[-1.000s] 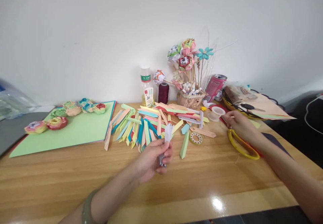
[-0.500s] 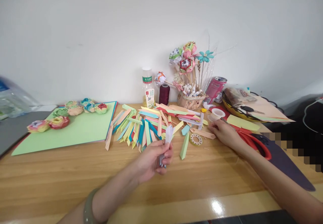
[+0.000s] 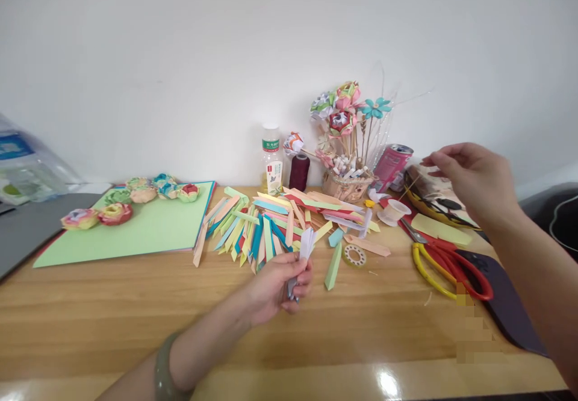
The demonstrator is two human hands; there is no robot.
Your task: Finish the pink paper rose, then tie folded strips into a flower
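Note:
My left hand is closed round a bundle of folded pale lilac paper strips, their tips upright above the thumb. Raised at the right, my right hand pinches the end of a thin thread. That thread slants down to a small white spool standing on the table. Between the hands lie a green folded paper strip and a roll of tape. Many coloured folded strips are heaped behind my left hand.
Scissors with red and yellow handles lie below my right hand. At the back stand a bottle, a dark red thread cone, a basket of paper flowers and a pink can. Finished flowers rest on green paper.
My right hand has lifted from the spool, up and to the right, drawing thread out. The scissors now show more fully. My left hand still holds the paper strips in nearly the same place.

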